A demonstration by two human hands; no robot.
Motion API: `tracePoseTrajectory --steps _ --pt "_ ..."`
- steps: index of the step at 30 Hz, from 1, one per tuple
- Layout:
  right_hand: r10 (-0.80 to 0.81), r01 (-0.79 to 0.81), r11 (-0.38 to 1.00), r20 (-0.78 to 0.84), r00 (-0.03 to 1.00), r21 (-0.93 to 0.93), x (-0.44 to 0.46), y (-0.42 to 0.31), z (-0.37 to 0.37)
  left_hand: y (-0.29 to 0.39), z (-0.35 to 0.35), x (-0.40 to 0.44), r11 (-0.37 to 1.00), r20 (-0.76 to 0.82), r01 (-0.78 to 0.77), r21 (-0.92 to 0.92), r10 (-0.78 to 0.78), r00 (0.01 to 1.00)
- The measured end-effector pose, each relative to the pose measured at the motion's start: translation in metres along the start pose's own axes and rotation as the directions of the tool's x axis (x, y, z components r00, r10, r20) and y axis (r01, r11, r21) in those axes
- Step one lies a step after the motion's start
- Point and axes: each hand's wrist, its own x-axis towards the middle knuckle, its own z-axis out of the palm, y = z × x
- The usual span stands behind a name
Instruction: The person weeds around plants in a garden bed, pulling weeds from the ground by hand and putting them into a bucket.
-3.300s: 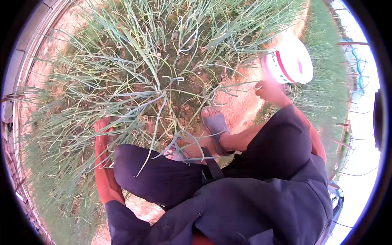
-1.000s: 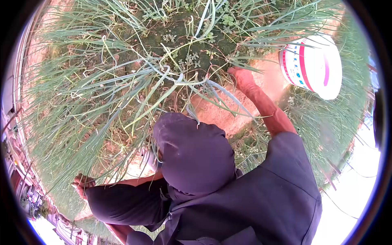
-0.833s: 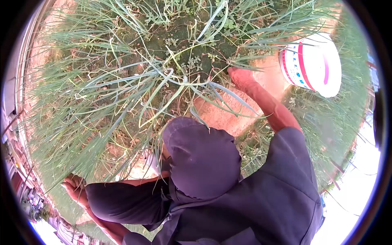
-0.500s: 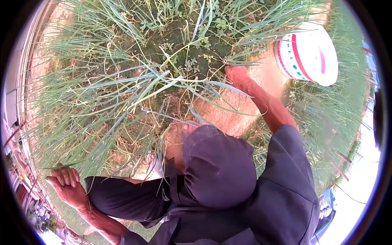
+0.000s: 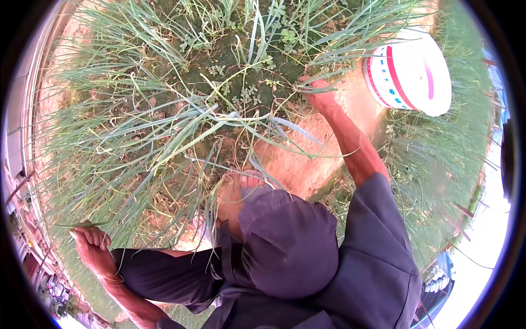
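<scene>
My right hand (image 5: 318,94) reaches down to the soil on the right of the row, its fingertips closed among thin stems and long green leaves. What lies between them is hidden. Beside it grow small leafy weeds (image 5: 246,97) and scallion-like plants (image 5: 186,118), with several bent leaves falling across the middle. Over by my left knee, my left hand (image 5: 93,249) is raised with its fingers curled in; a long green leaf (image 5: 76,225) passes just above the knuckles. Nothing shows clearly inside that hand.
A white bucket (image 5: 408,74) with red bands and blue lettering stands to the right of my right hand. Bare sandy soil (image 5: 298,153) runs between the plants. My bare foot (image 5: 251,180) is on the ground near the centre, with more tall green leaves on both sides.
My right hand has shifted slightly up and left at the base of the plants. The left hand stays curled by the knee, and the whole view has moved a little.
</scene>
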Motion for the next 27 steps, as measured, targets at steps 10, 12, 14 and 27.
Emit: tracePoseTrajectory --steps 10,12,14,27 --pt "-0.239 0.295 0.913 0.215 0.947 -0.282 0.024 -0.003 -0.005 -0.002 -0.005 -0.006 0.992 -0.058 0.005 0.129 0.002 0.998" --pt "-0.225 0.319 0.885 0.289 0.931 -0.34 0.024 -0.011 -0.011 -0.002 0.001 -0.006 0.989 -0.077 0.022 0.145 -0.011 0.997" --pt "-0.18 0.338 0.845 0.375 0.909 -0.415 0.026 -0.018 -0.015 -0.001 -0.001 -0.007 0.989 -0.07 0.027 0.149 -0.016 0.997" --pt "0.5 -0.629 0.394 0.417 0.759 0.671 -0.03 -0.009 -0.044 -0.004 -0.01 -0.008 0.989 -0.117 0.05 0.141 -0.034 0.993"
